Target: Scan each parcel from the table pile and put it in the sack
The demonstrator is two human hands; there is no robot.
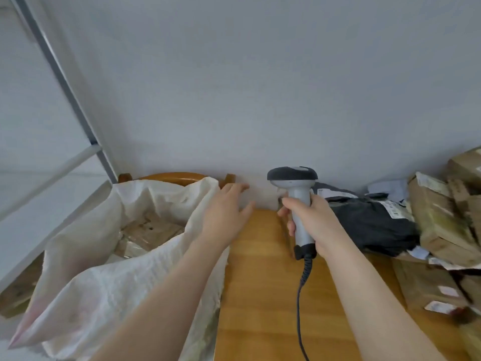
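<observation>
Nearest you, the scanner's cord (302, 282) trails across the wooden table (260, 303) between your forearms. Your right hand (312, 220) grips the scanner (296, 188) by its handle, head upright. Your left hand (226, 207) holds nothing. Its fingers are spread, hovering at the rim of the sack (91, 282), where brown parcels (151, 227) lie inside. You seem to be between parcels. Next, the free hand must cross to the pile (442, 230) at the table's right end. The dark mailer (372, 225) lies closest, label showing.
</observation>
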